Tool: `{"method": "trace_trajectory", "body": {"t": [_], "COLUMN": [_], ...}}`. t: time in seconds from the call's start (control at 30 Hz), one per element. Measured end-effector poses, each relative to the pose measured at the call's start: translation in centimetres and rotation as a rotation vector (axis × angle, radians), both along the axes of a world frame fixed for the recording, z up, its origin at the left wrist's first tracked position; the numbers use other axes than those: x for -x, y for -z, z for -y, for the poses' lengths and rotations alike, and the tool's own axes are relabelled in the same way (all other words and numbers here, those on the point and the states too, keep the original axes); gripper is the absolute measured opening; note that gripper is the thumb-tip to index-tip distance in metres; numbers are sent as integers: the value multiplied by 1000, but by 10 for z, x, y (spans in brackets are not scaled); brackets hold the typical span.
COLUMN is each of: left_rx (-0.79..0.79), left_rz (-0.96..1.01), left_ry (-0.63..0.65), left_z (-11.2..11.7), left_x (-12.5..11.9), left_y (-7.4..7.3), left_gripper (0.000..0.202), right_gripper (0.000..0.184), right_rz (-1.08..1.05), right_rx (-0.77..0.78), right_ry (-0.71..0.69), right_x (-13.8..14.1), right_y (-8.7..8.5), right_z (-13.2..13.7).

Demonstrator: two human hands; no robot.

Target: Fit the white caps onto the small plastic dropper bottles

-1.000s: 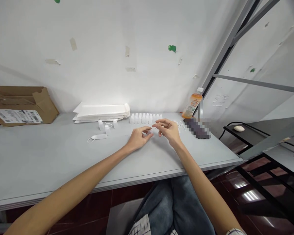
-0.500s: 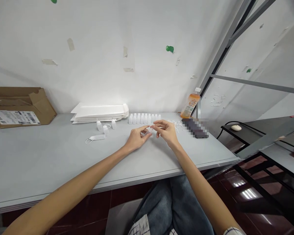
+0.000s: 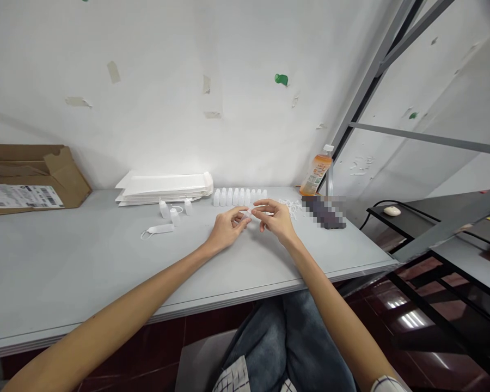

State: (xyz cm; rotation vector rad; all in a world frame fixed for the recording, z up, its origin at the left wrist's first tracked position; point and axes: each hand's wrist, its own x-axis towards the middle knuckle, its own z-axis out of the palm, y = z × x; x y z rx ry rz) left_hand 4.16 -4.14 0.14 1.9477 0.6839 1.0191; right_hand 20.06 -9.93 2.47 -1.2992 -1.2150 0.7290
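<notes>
One pale grey table (image 3: 65, 261) fills my view, with a torn cardboard box (image 3: 36, 177) at its far left and a stack of white paper bags (image 3: 163, 189) against the wall. Further right I can see an orange drink bottle (image 3: 316, 175) and a pixelated object (image 3: 324, 212) that I can't make out. A row of white plastic bottles (image 3: 240, 197) stands along the back edge, with three loose bottles (image 3: 164, 210) and a white strip with a loop (image 3: 159, 229) nearer the bags.

My left hand (image 3: 226, 230) is curled, its thumb and fingers pinching a small white piece (image 3: 245, 215) just in front of the row. My right hand (image 3: 275, 219) sits just beside it, fingers bent toward that piece; I can't tell whether it grips anything. A tangle of thin white loops (image 3: 291, 207) lies beyond it.

Compared with the earlier frames, the whole scene sits slightly further left in view, while the hands keep nearly the same pose.
</notes>
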Motion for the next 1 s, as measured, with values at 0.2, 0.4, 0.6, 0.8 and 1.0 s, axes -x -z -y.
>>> {"method": "trace_trajectory", "body": {"t": [0.2, 0.4, 0.6, 0.8, 1.0], "left_rx": [18, 59, 151, 293, 342], "left_rz": [-13, -15, 8, 85, 103], "left_ry": [28, 85, 152, 214, 218], "left_z": [1, 2, 3, 3, -1], "left_x": [2, 3, 4, 4, 3], "left_y": [0, 0, -2, -8, -8], "left_gripper": [30, 29, 33, 39, 37], "right_gripper": [40, 43, 44, 38, 34], "right_rz": [-37, -73, -87, -22, 77], "right_rx": [74, 124, 174, 99, 39], "right_ry": [-16, -74, -100, -99, -71], "right_x": [-2, -6, -7, -7, -9], "right_y": [-3, -4, -7, -5, -6], "right_z": [2, 4, 7, 7, 8]}}
